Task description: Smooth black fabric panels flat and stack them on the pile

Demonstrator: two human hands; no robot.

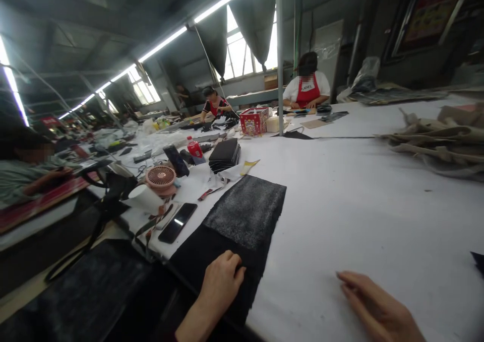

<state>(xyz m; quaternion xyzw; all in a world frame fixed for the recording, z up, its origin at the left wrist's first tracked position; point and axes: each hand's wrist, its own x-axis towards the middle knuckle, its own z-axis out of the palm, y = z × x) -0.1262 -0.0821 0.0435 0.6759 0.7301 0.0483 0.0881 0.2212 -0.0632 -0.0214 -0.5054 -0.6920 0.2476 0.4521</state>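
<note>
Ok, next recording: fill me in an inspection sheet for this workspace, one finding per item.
Surface: white tabletop, a few small specks.
Work things: black sheet, with a grey-speckled panel at its far end.
Clutter: phone, pink fan, red-labelled bottle, stack of dark pieces; beige heap on the right.
Hands: left hand curled over the black sheet, grip unclear; right hand over the white tabletop, nothing seen in it.
Cables: thin pale line slanting down before the window; cord or rod, cannot tell.
Surroundings: person in red apron at a far table, other people, strip lights.
</note>
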